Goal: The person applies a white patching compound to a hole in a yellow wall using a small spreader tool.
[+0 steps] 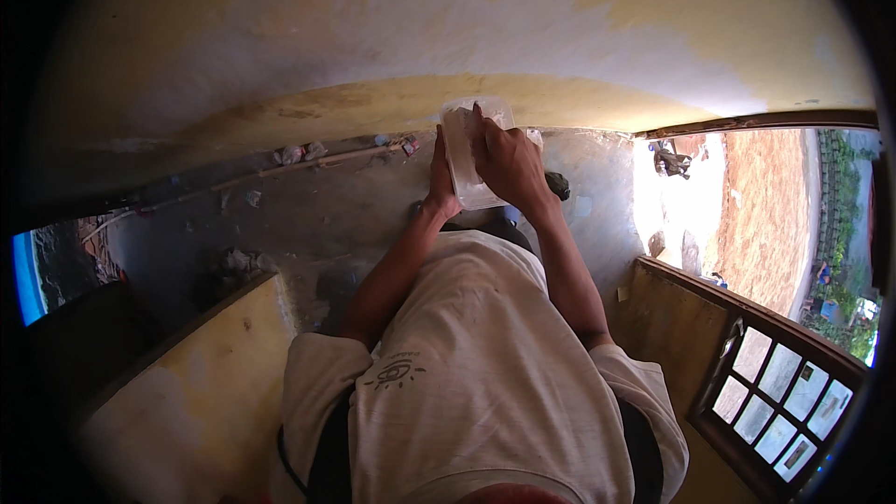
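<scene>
Both hands are gripping a clear plastic container (pixel 471 154) held out in front of the chest: the left hand (pixel 441 182) is clasping its left side, and the right hand (pixel 504 163) is wrapping fingers over its top and right. Opening or turning it looks underway. Yellow wall (pixel 373 28) is crowding ahead; the grey floor (pixel 317 215) and doorway (pixel 728 205) are leaving room.

Hard daylight pours in through the doorway (pixel 695 196) at the right of the frame, where the ground outside burns out to near white. The interior is dim by comparison: the floor (pixel 308 215) in the middle sits in grey shade, and the lower left falls almost to black. The wall (pixel 420 28) across the top is softly, evenly lit (slightly hazy). Straight edges bow toward the rim, and dark vignetting closes every corner.
</scene>
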A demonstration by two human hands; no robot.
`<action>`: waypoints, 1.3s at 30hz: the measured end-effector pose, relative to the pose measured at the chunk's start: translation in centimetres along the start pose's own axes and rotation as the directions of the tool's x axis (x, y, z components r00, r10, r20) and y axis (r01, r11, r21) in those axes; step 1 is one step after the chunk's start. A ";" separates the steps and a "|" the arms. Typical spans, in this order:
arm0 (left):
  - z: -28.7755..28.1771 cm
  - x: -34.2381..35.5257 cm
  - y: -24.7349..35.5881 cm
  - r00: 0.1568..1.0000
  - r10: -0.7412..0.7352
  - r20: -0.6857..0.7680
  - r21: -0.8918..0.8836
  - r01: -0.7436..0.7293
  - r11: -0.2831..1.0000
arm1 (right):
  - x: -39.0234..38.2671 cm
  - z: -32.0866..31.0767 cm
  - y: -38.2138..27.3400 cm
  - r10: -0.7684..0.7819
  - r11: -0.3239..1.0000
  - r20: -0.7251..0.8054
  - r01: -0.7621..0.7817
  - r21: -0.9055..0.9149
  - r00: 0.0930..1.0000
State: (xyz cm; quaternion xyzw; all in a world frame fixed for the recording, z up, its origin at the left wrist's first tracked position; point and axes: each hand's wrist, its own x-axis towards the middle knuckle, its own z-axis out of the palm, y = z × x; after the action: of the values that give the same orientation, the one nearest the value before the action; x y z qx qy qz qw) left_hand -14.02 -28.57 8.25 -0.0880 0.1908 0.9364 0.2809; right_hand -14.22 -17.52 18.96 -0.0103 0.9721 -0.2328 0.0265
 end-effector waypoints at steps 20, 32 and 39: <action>-4.7 -3.1 4.1 0.992 0.103 0.074 -0.007 -0.103 0.995 | -0.1 1.4 -3.4 -0.034 0.970 -0.006 0.034 0.239 0.999; -5.6 -4.2 4.8 0.990 0.121 0.078 -0.081 -0.114 0.990 | -0.8 4.1 -6.7 -0.107 0.963 -0.029 0.111 0.246 0.994; -5.4 -4.5 5.1 0.986 0.138 0.097 -0.114 -0.127 0.985 | -0.2 2.2 -4.0 -0.049 0.979 -0.020 0.052 0.196 0.999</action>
State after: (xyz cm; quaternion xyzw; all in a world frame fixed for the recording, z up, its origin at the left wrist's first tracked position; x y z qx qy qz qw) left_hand -12.84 -36.93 6.12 -0.0411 0.1308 0.9653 0.2225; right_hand -13.85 -22.08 18.85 -0.0305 0.9440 -0.3281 0.0141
